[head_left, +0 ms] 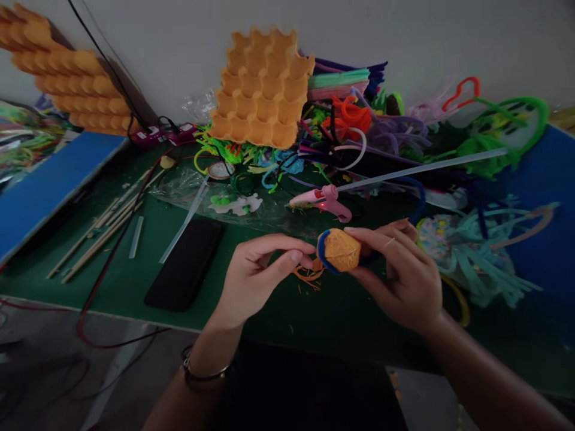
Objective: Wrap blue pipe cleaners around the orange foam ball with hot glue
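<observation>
Rounded, wrinkled and matte, the orange piece (344,250) has a fuzzy blue strip (321,245) curving round its left rim. It is held above the table (278,317), near the front edge. The right hand (402,278) grips it between thumb and fingers; the left hand (258,272) has thumb and forefinger almost together at the strip, though whether they pinch it cannot be told.

Plain green surface shows between the hands and the front edge. A smooth black phone (184,263) lies by that edge, left of the hands.

Close behind the piece sits a pink glue gun (335,206), its translucent glue stick (422,170) slanting toward the back right corner. A bumpy orange egg tray (260,90) and heaped fuzzy pipe cleaners (350,117) crowd the back edge.
</observation>
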{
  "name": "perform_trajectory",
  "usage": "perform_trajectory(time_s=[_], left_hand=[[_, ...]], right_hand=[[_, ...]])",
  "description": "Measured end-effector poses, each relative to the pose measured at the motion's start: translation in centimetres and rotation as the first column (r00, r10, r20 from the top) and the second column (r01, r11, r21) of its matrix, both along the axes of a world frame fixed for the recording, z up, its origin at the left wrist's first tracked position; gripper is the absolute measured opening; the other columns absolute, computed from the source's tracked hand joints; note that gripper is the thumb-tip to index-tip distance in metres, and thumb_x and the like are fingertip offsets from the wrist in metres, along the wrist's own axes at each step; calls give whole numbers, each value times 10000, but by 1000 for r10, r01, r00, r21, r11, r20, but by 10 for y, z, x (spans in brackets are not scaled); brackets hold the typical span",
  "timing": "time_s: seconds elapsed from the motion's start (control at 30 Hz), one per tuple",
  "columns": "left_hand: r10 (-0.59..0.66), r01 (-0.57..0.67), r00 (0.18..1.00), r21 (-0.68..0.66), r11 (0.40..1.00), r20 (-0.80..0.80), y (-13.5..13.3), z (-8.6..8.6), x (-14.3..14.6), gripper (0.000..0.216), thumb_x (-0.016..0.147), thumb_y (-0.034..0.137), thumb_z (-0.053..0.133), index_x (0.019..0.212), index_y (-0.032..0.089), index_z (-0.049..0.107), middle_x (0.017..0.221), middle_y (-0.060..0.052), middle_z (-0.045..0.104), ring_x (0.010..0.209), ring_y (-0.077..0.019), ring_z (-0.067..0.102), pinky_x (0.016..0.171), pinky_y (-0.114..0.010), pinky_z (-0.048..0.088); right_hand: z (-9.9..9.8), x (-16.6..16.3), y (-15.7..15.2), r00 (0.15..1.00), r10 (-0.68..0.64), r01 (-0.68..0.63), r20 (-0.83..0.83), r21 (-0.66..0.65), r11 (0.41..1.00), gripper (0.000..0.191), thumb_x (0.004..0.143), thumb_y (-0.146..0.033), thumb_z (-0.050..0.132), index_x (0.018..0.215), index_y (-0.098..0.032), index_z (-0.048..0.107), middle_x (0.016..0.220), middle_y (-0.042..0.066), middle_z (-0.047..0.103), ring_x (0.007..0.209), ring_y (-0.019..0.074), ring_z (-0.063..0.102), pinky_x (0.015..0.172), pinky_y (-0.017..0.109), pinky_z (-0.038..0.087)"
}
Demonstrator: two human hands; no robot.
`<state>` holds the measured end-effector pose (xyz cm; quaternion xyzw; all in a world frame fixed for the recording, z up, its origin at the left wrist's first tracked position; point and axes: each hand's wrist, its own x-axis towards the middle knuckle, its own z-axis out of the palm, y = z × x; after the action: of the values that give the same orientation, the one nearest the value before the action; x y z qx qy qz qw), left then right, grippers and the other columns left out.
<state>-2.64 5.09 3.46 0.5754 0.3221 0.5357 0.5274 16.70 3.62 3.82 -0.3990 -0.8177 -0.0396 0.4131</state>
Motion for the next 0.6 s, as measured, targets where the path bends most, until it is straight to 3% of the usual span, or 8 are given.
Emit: perform_trajectory(time_s=[0.17,0.33,0.5,0.6], left_hand=[[28,-25,998,54,998,-52,0,0,0,81,723,105,674,691,176,696,620,0,671,574,-81,605,522,-147,480],[-28,31,999,115,993,-25,1,-2,-2,84,721,138,687,663,165,632,631,-6,621,594,-90,572,526,-173,460],[34,-32,999,79,996,-16,3,-6,1,142,724,195,690,634,167,584,581,23,561,521,-66,502,479,-162,423],[10,-10,999,-1,1000,37,5,-8,7,53,779,224,614,764,175,627,619,22,588,497,-58,494,465,-158,427]], right_hand=[[0,0,0,1000,-5,5,1,-3,1000,218,885,-270,510,1097,-217,511,695,-27,600,623,136,537,711,339,345],[0,0,-1,1000,-25,25,1,0,1000,227,883,-245,508,1109,-229,516,701,-24,607,619,140,539,711,340,348],[0,-1,-1,1000,-13,13,-10,-5,1000,259,871,-234,521,1130,-242,516,698,-24,608,625,147,541,734,350,355],[-1,-1,-1,1000,14,-14,-17,-14,1000,260,871,-227,520,1130,-227,515,707,-23,612,628,141,540,740,346,359]])
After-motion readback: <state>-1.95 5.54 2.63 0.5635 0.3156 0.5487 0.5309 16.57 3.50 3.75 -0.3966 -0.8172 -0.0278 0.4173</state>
